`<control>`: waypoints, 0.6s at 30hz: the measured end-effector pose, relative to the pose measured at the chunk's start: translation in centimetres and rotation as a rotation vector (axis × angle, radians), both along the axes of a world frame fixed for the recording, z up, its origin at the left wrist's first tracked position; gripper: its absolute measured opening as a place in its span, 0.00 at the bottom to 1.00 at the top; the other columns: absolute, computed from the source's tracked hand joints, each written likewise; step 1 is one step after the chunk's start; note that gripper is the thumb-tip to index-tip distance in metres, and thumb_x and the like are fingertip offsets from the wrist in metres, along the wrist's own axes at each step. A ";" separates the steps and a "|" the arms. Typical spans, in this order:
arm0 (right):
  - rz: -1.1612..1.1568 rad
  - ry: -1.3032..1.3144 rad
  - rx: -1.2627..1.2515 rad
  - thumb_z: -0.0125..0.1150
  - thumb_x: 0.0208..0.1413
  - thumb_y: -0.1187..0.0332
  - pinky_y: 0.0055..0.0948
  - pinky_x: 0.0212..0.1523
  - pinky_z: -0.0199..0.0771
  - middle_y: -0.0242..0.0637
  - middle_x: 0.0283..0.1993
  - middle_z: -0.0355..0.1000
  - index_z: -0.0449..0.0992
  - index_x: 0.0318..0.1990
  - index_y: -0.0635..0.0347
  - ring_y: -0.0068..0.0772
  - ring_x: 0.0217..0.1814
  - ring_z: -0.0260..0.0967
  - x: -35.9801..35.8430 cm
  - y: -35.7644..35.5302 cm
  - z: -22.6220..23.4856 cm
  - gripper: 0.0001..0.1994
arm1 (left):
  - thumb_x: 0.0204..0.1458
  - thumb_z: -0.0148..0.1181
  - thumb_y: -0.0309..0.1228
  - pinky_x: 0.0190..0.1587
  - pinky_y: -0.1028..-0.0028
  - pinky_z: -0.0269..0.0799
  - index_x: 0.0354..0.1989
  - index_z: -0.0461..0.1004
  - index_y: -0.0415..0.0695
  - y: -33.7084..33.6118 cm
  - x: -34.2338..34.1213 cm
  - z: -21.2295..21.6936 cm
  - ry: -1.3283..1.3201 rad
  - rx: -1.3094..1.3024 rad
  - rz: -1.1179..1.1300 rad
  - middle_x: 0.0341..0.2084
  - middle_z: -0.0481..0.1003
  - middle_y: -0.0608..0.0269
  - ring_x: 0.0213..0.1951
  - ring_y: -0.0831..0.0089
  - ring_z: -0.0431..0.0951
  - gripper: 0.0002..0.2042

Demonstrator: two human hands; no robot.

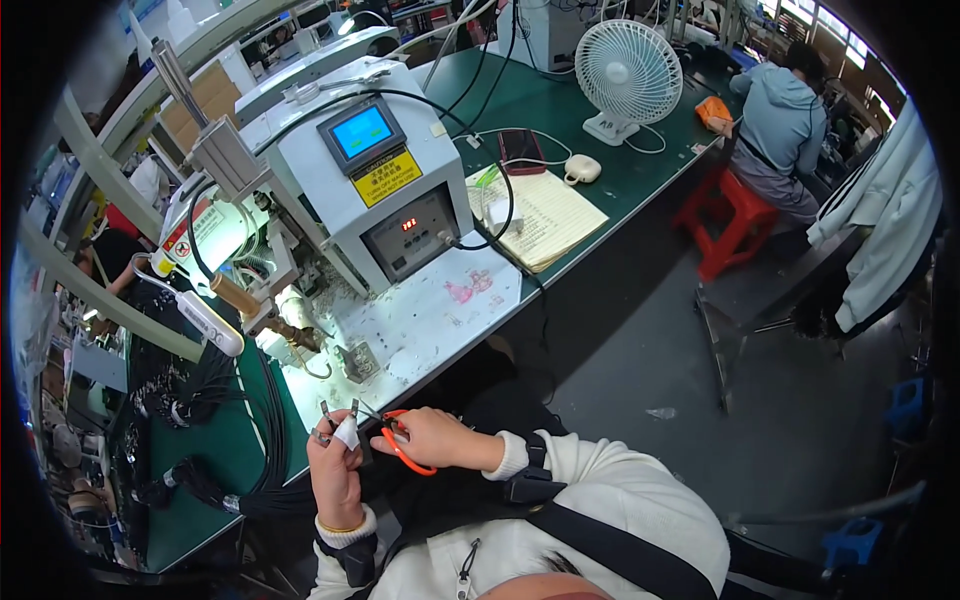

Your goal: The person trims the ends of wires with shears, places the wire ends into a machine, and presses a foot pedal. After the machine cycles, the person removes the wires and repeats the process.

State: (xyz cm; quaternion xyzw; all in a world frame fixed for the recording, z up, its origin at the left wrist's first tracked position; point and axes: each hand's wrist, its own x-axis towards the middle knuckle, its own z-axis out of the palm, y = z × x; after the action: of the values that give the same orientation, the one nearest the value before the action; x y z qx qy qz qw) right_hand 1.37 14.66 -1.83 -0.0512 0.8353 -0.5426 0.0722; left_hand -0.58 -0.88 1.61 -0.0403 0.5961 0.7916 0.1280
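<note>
My left hand [336,478] is closed around several small dark metal-tipped pieces [325,411], whose ends stick up above the fingers. They look like short cable ends or connectors, but are too small to name surely. A white wrapping [347,433] shows at the fingertips. Close beside it, my right hand [440,438] grips orange-handled scissors [413,464]. Their dark tips point left, toward the pieces in the left hand. Both hands are just off the front edge of the white machine table [420,345].
A white machine with a blue screen [362,133] stands ahead, its lit press head [290,325] at left. Black cable bundles [265,440] lie left. A notebook [550,220], phone [520,148] and fan [628,75] are on the green bench. A seated person [780,130] is far right.
</note>
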 end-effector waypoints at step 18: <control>-0.017 -0.040 -0.340 0.54 0.49 0.58 0.24 0.15 0.58 0.35 0.12 0.63 0.65 0.19 0.63 0.25 0.13 0.61 -1.3 -1.0 -3.0 0.17 | 0.45 0.52 0.23 0.16 0.86 0.47 0.34 0.68 0.38 -0.7 -1.9 -1.2 -0.119 -0.060 0.021 0.19 0.64 0.72 0.15 0.89 0.55 0.07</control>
State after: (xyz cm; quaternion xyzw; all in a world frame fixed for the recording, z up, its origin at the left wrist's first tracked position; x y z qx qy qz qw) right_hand 0.07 13.70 -4.88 -0.0447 0.7303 -0.6776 0.0744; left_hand -2.50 -1.58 0.38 -0.0973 0.6104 0.7709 0.1537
